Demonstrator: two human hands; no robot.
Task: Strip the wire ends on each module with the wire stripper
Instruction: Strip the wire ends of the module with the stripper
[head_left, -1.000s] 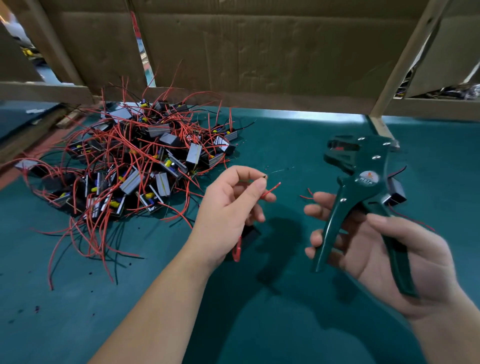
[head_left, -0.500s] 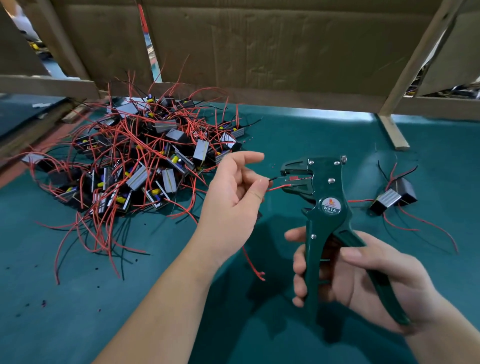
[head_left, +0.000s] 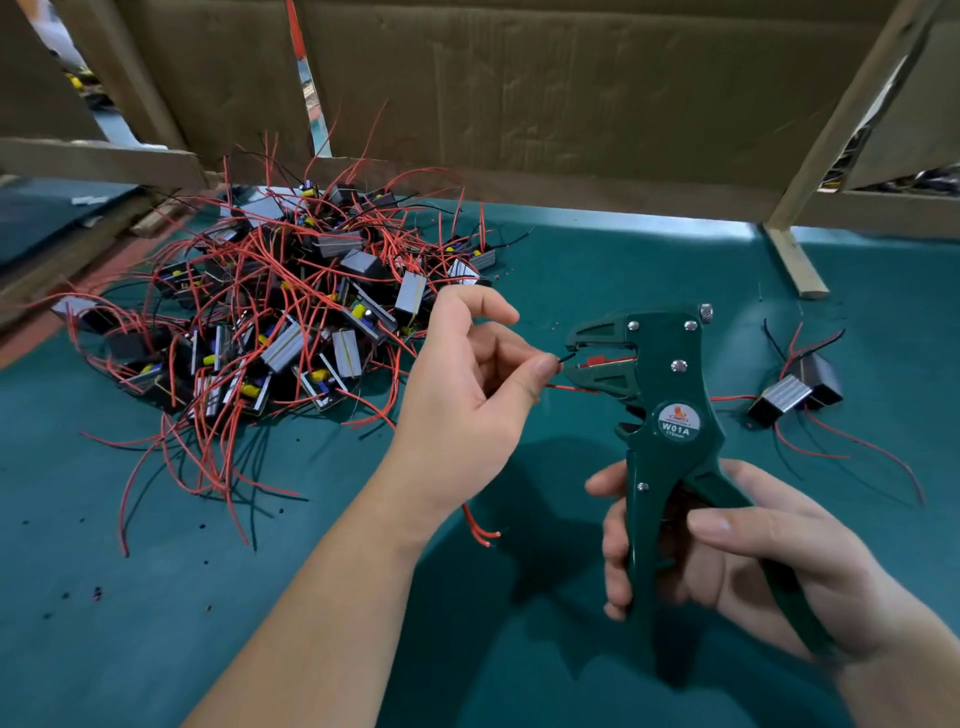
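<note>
My right hand grips the handles of a dark green wire stripper, jaws pointing left. My left hand pinches a black wire end between thumb and forefinger, and its tip sits in the stripper's open jaws. A red wire runs from the same fingers under the lower jaw. More red wire ends hang below my left wrist; the module they belong to is hidden by my hand. A big pile of modules with red and black wires lies to the left.
Two modules with trailing wires lie on the green mat to the right of the stripper. Cardboard panels and a wooden post close off the back. Small bits of stripped insulation dot the mat at the left front.
The stripper came from the right, off the two modules, to my left hand. The black wire end now sits between its jaws. My left hand stayed roughly in place.
</note>
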